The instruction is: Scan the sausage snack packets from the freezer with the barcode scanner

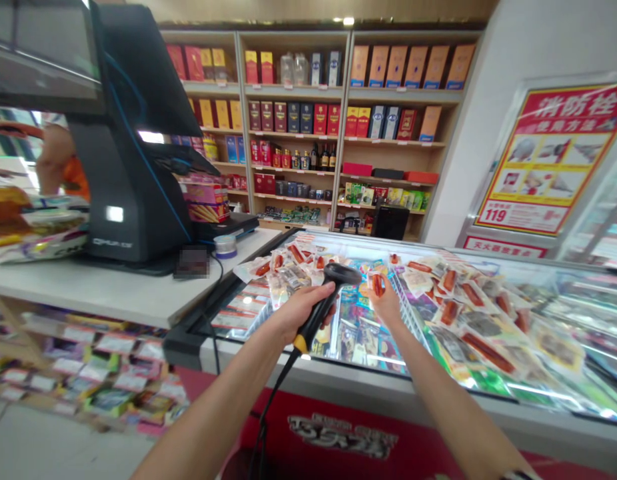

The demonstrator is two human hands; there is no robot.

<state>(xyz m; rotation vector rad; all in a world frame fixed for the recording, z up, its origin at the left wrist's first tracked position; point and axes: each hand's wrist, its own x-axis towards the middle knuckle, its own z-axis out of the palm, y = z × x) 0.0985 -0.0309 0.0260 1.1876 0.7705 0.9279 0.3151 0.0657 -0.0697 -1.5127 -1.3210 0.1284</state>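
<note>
My left hand (301, 308) is wrapped round the handle of a black barcode scanner (333, 287), whose head points to the right and whose cable hangs down toward the floor. My right hand (386, 300) holds up a small clear packet with a red sausage (377, 285) right in front of the scanner head. Both hands hover over the glass lid of a chest freezer (338, 373). Several more sausage packets (468, 300) lie spread over the glass.
A black checkout terminal (133, 167) stands on the white counter (113, 290) at left, with a roll of tape (225, 246) beside it. Shelves of boxed goods and bottles (313, 127) line the back wall. A red poster (553, 160) leans at right. Another person's arm (56, 157) shows behind the terminal.
</note>
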